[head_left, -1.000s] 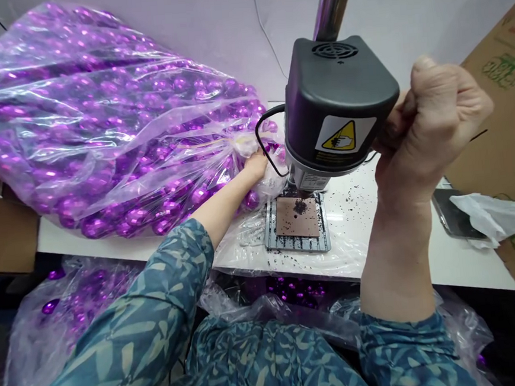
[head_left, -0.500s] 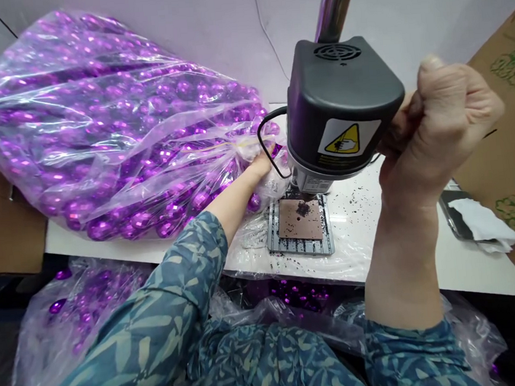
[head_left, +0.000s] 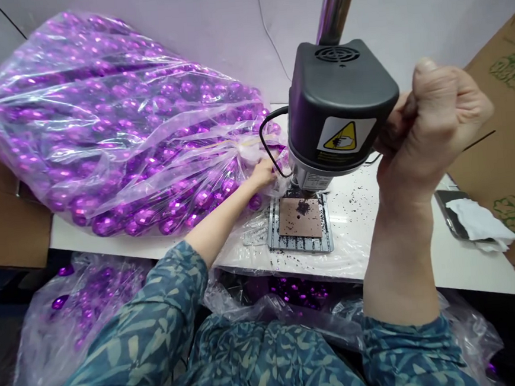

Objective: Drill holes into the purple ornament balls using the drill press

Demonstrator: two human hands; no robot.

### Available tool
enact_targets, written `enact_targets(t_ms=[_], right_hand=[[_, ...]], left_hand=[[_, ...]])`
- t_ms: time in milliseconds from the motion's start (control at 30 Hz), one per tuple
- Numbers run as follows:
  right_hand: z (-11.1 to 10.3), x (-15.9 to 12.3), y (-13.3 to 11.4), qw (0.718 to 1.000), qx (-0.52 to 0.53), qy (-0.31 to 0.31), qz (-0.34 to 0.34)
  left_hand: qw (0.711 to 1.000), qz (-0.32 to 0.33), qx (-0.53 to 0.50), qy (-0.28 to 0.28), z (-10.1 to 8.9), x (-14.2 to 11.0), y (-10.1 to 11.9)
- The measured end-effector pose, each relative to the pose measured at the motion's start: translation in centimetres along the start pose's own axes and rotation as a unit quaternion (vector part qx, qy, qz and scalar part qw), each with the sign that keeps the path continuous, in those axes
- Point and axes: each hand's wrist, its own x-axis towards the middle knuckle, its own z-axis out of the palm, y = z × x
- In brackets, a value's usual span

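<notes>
A big clear plastic bag (head_left: 114, 127) of shiny purple faceted balls lies on the left, its gathered mouth toward the middle. My left hand (head_left: 264, 173) reaches to that mouth; the fingers are partly hidden by plastic and a black cable. In the centre stands a bench drill press (head_left: 343, 91) with a dark grey head and a warning sticker. Beside the head's right side my right hand (head_left: 442, 101) is closed in a fist; what it grips is hidden. Under the drill, a brown square board (head_left: 299, 218) with a small hole rests on the slotted metal base (head_left: 326, 241).
Dark shavings (head_left: 351, 194) lie scattered over the white table (head_left: 463, 266). White paper (head_left: 480, 220) sits on a dark flat object at the right, near a cardboard box (head_left: 504, 156). Below the table's edge hang more bags (head_left: 84, 313) holding purple balls.
My left hand has moved slightly at the bag's mouth, and more of its forearm shows. My right fist stays beside the drill head. The view has shifted a little.
</notes>
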Motion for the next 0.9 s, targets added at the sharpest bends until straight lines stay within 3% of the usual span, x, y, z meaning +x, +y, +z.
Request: enact_targets(t_ms=[100,200,300,400,500,600,767,900], right_hand=[[0.0,0.0,0.0,1.0,-0.009,-0.005,0.006],[0.1,-0.1,-0.1,1.0,-0.013,-0.002,0.01],[0.1,0.0,-0.1,1.0,-0.003,0.011,0.015],[0.2,0.2,0.2,1.0,0.01,0.015,0.002],[0.2,0.4,0.5,1.0,0.022,0.021,-0.006],[0.2,0.4,0.7,1.0,0.023,0.019,-0.003],[0.1,0.1,0.5,0.999,0.035,0.005,-0.01],[0.2,0.1,0.5,0.999,0.041,0.007,-0.003]], left_hand=[[1.0,0.011,-0.017,0.002,-2.2,-4.1,0.4],[0.983,0.011,-0.173,0.054,-4.0,-8.2,0.7],[0.917,-0.062,-0.394,0.028,-4.5,-11.3,1.3],[0.844,-0.132,-0.521,-0.012,-3.7,-13.1,2.1],[0.819,-0.144,-0.555,-0.012,-2.5,-13.9,2.7],[0.827,-0.133,-0.546,-0.013,-1.4,-14.0,3.0],[0.874,-0.069,-0.48,-0.018,0.1,-13.8,3.0],[0.929,0.032,-0.366,0.048,1.5,-14.7,2.9]])
